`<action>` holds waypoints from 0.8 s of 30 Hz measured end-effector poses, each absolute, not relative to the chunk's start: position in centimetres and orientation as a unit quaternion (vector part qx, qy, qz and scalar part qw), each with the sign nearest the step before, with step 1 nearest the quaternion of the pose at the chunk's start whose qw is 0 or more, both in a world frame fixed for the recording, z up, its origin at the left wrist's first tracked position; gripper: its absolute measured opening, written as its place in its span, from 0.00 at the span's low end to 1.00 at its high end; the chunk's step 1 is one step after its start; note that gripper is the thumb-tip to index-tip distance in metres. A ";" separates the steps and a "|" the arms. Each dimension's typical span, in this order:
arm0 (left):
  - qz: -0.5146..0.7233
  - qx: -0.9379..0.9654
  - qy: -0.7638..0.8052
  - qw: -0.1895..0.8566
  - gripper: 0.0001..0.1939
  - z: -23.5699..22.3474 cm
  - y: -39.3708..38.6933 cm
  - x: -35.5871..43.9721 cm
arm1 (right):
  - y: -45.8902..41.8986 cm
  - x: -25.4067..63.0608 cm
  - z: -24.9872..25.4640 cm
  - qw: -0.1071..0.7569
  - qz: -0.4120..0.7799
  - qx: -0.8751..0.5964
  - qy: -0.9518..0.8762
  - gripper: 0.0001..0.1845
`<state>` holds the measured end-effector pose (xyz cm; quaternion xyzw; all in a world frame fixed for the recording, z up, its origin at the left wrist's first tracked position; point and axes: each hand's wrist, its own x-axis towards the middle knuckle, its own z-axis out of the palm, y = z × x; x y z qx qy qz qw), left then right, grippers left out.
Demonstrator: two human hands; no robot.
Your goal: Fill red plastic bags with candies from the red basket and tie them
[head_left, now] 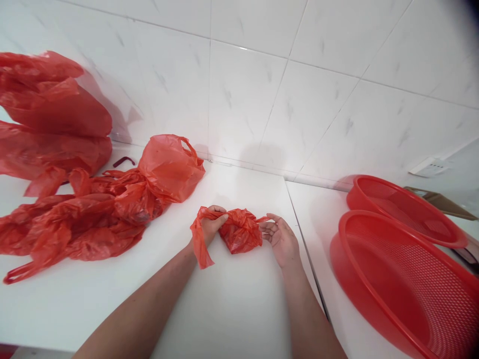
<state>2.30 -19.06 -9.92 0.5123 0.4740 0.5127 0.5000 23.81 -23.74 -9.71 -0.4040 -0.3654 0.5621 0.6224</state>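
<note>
A crumpled red plastic bag (239, 232), gathered into a small bundle, is between my two hands above the white table. My left hand (212, 225) is closed around its twisted left part, and a loose strip of the bag hangs down beside the wrist. At the other end, my right hand (280, 239) pinches a thin tip of the bag between thumb and forefinger, with the other fingers loosely curled. Whether anything is inside the bundle cannot be seen.
More red plastic bags (75, 219) lie heaped on the left, one puffed-up bag (170, 167) near the wall. Larger bags (56, 114) stand behind them. Two red plastic baskets (389, 284) sit at right, past a table seam (305, 239). A tiled wall (247, 99) closes the back.
</note>
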 end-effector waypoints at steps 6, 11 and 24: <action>0.513 0.510 0.474 0.502 0.10 -9.8 -19.1 2.3 | -23.6 23.8 -9.8 0.624 0.558 -0.412 -0.361 0.18; 0.513 0.516 0.475 0.496 0.11 -9.9 -19.1 2.3 | -23.5 23.8 -10.0 0.624 0.556 -0.412 -0.362 0.18; 0.508 0.520 0.481 0.490 0.11 -10.1 -19.0 2.2 | -23.5 23.9 -10.1 0.621 0.553 -0.420 -0.365 0.17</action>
